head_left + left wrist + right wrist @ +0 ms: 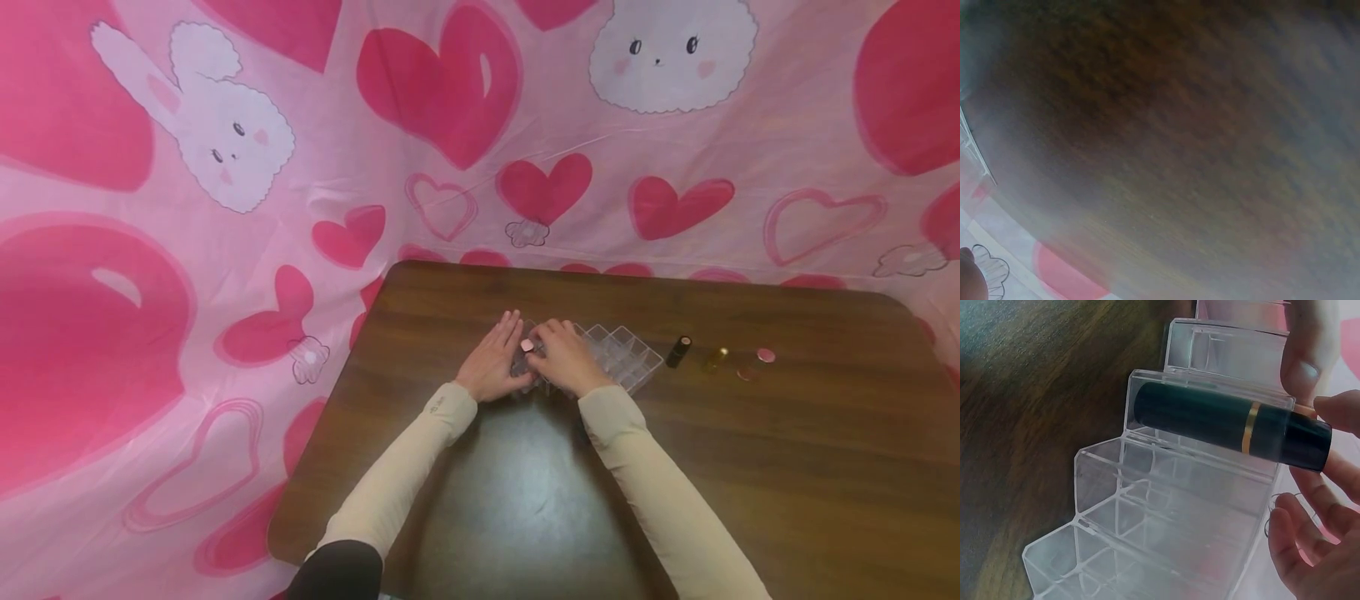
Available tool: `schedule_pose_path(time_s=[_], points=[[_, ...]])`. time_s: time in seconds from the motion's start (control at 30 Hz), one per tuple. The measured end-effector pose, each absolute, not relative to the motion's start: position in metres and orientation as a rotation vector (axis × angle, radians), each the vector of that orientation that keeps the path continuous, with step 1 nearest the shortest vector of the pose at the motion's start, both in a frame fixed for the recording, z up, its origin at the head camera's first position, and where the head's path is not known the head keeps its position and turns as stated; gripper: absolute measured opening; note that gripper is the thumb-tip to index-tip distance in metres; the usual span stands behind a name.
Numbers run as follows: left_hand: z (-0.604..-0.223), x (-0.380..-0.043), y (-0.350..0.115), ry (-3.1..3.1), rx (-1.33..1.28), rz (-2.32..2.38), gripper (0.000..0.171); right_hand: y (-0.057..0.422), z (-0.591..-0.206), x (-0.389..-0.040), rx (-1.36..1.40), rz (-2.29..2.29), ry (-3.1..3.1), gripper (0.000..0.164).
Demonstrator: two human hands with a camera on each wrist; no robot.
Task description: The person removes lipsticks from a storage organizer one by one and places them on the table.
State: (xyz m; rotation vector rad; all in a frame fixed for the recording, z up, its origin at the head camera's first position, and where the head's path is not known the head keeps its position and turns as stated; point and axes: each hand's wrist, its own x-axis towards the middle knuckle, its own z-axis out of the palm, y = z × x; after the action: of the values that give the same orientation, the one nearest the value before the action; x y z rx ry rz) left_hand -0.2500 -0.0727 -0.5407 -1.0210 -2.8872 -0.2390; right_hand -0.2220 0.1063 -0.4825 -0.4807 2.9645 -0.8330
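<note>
A clear stepped organizer (1104,475) with many small compartments stands on the table. One compartment holds a black lipstick tube (1197,422) with a gold band; its pale pink top (527,344) shows between the hands. My right hand (566,358) has its fingers bent around the tube's upper end, which sticks out past the compartment's rim. The left hand (491,362) lies along the organizer's left side with fingers extended, its thumb reaching across the front. In the left wrist view, mostly blurred wood and a sliver of the organizer (972,156) appear.
Right of the organizer, a second black tube (678,352) stands on the wooden table (787,467). Beyond it are a gold tube (717,358), a pink round item (766,356) and a brownish round item (745,375). A pink heart-patterned cloth (465,192) hangs behind and to the left.
</note>
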Motion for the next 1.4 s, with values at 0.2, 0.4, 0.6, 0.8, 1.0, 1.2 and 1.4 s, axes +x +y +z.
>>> schedule_pose_path(time_s=[0.2,0.4,0.6,0.8,1.0,1.2,1.4], points=[[-0.541,-0.250,-0.073,-2.889,-1.018,-0.250,0.097,0.104,-0.485,-0.224,-0.496,-0.789,2.979,0.038],[-0.540,-0.250,-0.073,-2.894,-1.013,-0.267,0.097,0.100,-0.485,-0.225,-0.489,-0.750,2.974,0.040],[-0.540,-0.249,-0.073,-2.912,-1.013,-0.251,0.097,0.098,-0.485,-0.226,-0.455,-0.693,2.977,0.041],[-0.538,-0.249,-0.073,-2.925,-1.017,-0.248,0.098,0.096,-0.486,-0.226,-0.431,-0.681,2.989,0.037],[-0.538,-0.249,-0.073,-2.929,-1.014,-0.243,0.098,0.095,-0.487,-0.226,-0.419,-0.674,3.009,0.034],[-0.537,-0.249,-0.073,-2.927,-1.014,-0.249,0.099,0.094,-0.489,-0.227,-0.407,-0.678,3.017,0.033],[-0.538,-0.248,-0.073,-2.930,-1.015,-0.284,0.098,0.094,-0.490,-0.227,-0.399,-0.673,3.015,0.033]])
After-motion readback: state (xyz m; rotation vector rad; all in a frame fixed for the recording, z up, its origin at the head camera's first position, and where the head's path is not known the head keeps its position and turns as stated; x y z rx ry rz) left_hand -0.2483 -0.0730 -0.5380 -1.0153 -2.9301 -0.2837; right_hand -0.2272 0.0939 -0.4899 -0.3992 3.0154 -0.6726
